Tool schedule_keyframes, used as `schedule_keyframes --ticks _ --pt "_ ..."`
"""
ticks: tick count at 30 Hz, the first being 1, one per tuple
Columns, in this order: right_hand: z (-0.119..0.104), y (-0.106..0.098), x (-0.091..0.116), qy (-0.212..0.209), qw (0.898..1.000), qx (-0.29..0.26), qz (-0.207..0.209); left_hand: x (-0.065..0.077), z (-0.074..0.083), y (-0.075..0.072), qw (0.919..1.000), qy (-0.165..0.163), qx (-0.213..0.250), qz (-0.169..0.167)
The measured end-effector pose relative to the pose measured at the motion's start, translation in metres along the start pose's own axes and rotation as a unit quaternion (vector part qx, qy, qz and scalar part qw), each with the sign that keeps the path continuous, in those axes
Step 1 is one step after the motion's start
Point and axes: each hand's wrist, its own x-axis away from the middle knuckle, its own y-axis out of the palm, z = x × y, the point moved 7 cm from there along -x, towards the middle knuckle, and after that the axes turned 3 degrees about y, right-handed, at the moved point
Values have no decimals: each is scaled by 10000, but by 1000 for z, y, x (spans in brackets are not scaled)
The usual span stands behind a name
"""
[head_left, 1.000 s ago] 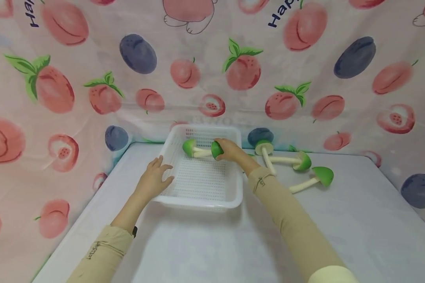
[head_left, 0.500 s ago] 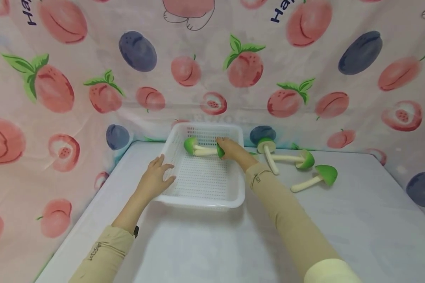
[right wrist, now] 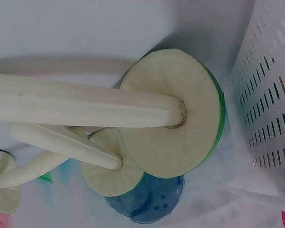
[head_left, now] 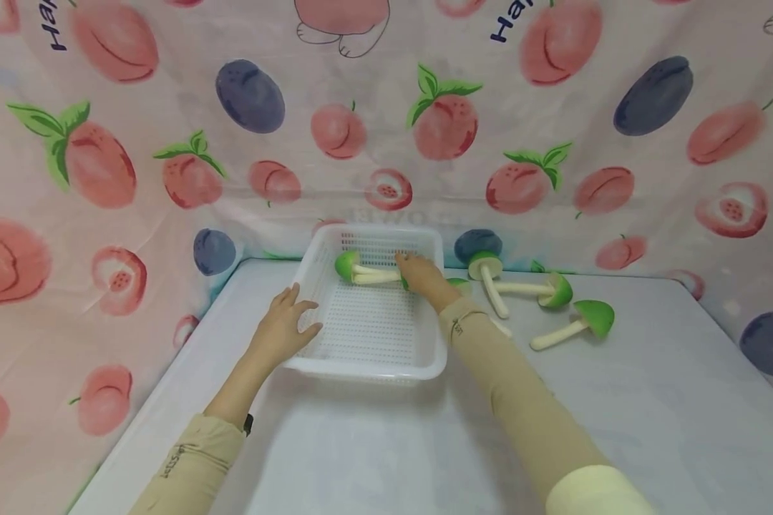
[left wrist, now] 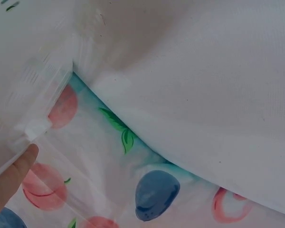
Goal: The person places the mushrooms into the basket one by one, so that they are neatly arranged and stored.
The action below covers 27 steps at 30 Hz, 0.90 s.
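A white perforated plastic basket (head_left: 367, 370) stands toward the back of the table. Inside it lies a toy mushroom (head_left: 346, 266) with a green cap at the left, its pale stem pointing right. My right hand (head_left: 421, 275) reaches over the basket's right side, fingers bent over the green cap of a second mushroom (head_left: 404, 284), whose stem lies alongside the first; the hand hides most of this cap. My left hand (head_left: 280, 329) rests at the left rim with fingers spread. One finger (left wrist: 16, 173) shows beside the basket rim in the left wrist view.
Several more mushrooms lie right of the basket: one with its pale underside up (head_left: 485, 266), one near the back (head_left: 557, 290), one farther right (head_left: 595, 318). In the right wrist view a large mushroom (right wrist: 194, 137) lies close beside the basket wall. A fruit-print cloth (head_left: 335, 179) hangs behind.
My right hand has shifted slightly right, carrying the mushroom's cap down toward the basket's right side; the hand now covers more of the cap. The left hand stays at the rim.
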Motion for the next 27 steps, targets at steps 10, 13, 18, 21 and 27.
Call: schedule_keyframes --ticks 10,13,18,21,27 --pt "-4 0 3 57 9990 444 -7 1 -2 1 10000 -49 29 -19" --pt "-3 0 3 37 9993 368 39 0 -1 1 10000 -28 32 -15" --pt "-3 -4 6 34 9999 113 102 0 1 0 10000 -40 14 -6" --pt "-5 -5 8 27 9999 135 88 1 0 -1 10000 -65 -4 19" --pt "-3 -2 5 56 9999 70 -47 -1 -1 1 10000 -52 -25 18"
